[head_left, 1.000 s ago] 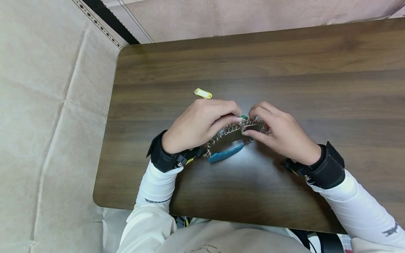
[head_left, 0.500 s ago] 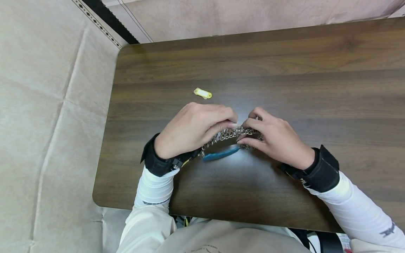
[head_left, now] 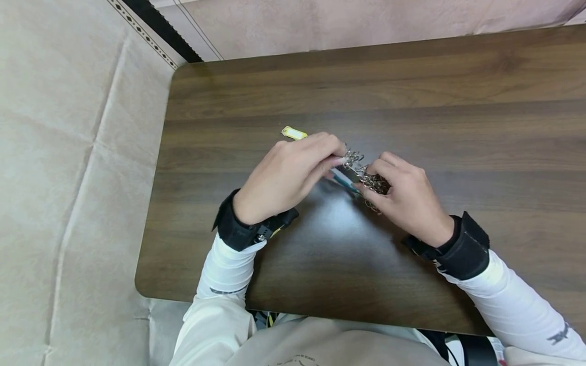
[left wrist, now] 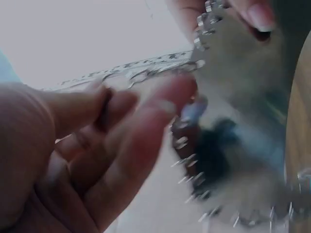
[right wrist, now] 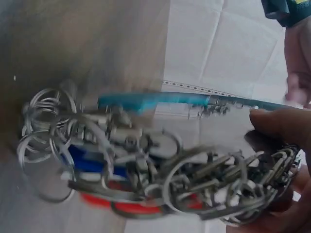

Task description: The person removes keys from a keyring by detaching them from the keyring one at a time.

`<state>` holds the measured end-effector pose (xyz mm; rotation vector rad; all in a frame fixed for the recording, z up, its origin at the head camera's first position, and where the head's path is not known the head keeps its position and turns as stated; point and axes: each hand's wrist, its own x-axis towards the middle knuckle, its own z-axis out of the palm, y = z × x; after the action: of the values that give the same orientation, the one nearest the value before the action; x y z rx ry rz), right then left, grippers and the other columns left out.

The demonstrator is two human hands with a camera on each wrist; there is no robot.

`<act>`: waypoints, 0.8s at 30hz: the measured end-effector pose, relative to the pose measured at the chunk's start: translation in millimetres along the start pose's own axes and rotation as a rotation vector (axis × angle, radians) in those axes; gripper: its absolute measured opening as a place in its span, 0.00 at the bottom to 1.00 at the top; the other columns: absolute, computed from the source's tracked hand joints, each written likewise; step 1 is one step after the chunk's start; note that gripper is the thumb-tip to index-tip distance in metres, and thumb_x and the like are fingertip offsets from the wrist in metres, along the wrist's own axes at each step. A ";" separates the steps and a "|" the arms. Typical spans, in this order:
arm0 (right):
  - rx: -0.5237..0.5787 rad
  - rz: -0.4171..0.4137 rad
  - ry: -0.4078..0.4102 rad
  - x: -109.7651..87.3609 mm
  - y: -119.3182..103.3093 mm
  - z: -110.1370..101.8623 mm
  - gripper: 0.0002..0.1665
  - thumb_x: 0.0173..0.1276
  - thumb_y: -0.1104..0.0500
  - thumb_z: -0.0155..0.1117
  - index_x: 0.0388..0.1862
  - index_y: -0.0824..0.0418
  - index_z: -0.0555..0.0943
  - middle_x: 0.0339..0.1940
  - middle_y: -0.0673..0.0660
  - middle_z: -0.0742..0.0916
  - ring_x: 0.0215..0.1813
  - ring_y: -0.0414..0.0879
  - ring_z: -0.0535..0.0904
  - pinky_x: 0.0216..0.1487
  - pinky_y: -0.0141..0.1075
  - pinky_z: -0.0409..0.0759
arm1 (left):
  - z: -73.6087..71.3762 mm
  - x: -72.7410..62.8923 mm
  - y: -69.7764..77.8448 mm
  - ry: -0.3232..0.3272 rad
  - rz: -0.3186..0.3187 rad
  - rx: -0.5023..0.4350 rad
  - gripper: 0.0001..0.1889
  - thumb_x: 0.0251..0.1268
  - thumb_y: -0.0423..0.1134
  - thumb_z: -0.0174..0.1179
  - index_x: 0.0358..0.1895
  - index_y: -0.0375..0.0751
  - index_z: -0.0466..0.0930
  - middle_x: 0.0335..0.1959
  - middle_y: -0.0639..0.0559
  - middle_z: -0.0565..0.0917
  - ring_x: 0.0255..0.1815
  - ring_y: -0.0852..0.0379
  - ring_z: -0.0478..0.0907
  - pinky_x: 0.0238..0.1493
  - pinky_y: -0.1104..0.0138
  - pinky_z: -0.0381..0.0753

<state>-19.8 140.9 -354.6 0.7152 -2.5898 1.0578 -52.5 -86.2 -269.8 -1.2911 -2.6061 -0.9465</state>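
Observation:
A loop strung with several metal key rings (head_left: 373, 185) hangs between my hands, with a teal bar (head_left: 344, 180) along its far side. My right hand (head_left: 405, 195) grips the thick bunch of rings between thumb and fingers. Blue (right wrist: 92, 162) and red (right wrist: 141, 204) pieces show among the rings in the right wrist view. My left hand (head_left: 290, 175) pinches the loop's other end, at some loose rings (head_left: 353, 157). Left wrist view: blurred fingertips (left wrist: 165, 102) lie beside rings lining a grey, shiny surface. A yellow key tag (head_left: 294, 133) lies just beyond the left hand.
The brown wooden table (head_left: 412, 101) spreads beneath both hands, with its rounded left edge against a pale cloth-like sheet (head_left: 68, 178). A pink-beige wall (head_left: 366, 23) stands behind the far edge. Black camera straps (head_left: 462, 249) circle both wrists.
My left hand has lifted up and forward with the rings, close to the yellow tag. The loop has tilted, and the teal bar has swung from the near side to between the hands.

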 end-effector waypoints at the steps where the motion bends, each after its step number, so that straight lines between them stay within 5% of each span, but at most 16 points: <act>1: 0.023 0.002 0.002 -0.4 0.0 0.8 0.12 0.58 0.64 0.79 0.32 0.63 0.80 0.29 0.53 0.78 0.28 0.39 0.67 0.29 0.29 0.65 | 2.2 1.2 -0.6 0.005 -0.009 -0.012 0.07 0.79 0.37 0.54 0.45 0.38 0.78 0.37 0.52 0.83 0.34 0.65 0.81 0.37 0.72 0.79; 10: 0.243 0.020 -0.048 -4.2 -5.2 4.1 0.17 0.54 0.66 0.80 0.39 0.62 0.81 0.26 0.50 0.73 0.26 0.36 0.66 0.26 0.24 0.62 | 7.9 3.2 -1.6 0.110 -0.042 0.038 0.06 0.79 0.36 0.52 0.45 0.36 0.76 0.37 0.49 0.82 0.35 0.62 0.83 0.35 0.67 0.81; 24: 0.357 -0.008 -0.060 -12.2 -9.6 4.6 0.15 0.59 0.74 0.71 0.44 0.65 0.82 0.29 0.48 0.80 0.29 0.33 0.71 0.29 0.23 0.70 | 7.0 3.2 0.2 0.230 -0.067 -0.017 0.06 0.78 0.34 0.54 0.42 0.33 0.75 0.34 0.47 0.81 0.34 0.60 0.85 0.38 0.70 0.84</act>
<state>-4.6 136.0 -357.2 0.8447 -2.4690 1.5396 -53.1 -80.0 -274.3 -1.0346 -2.4824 -1.0605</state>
